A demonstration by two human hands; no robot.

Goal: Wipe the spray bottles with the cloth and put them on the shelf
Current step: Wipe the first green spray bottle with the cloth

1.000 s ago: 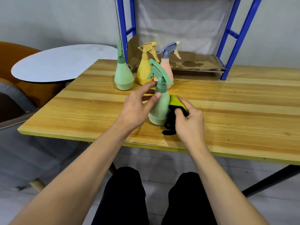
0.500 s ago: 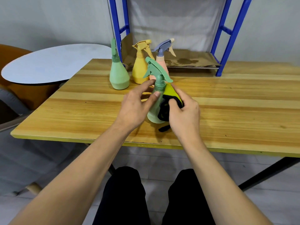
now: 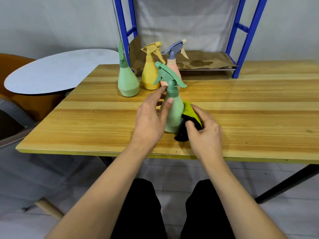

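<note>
A green spray bottle (image 3: 173, 111) stands upright on the wooden table (image 3: 250, 118). My left hand (image 3: 150, 121) pinches its neck and upper body between thumb and fingers. My right hand (image 3: 204, 130) grips a yellow-green and black cloth (image 3: 190, 112) and holds it against the bottle's lower right side. Behind it stand a second green bottle (image 3: 127, 80), a yellow bottle (image 3: 150, 75) and a pink bottle (image 3: 174, 66) with a grey trigger. The blue shelf (image 3: 241, 42) stands at the table's back, with cardboard on its bottom level.
A round white table (image 3: 57, 71) and an orange chair (image 3: 10, 66) are to the left, beyond the table's edge. My legs are under the table's near edge. Bare wood shows to the right of my hands.
The cloth in my right hand has slid down the bottle's right side, from near the neck toward the base. My left hand keeps its hold on the neck.
</note>
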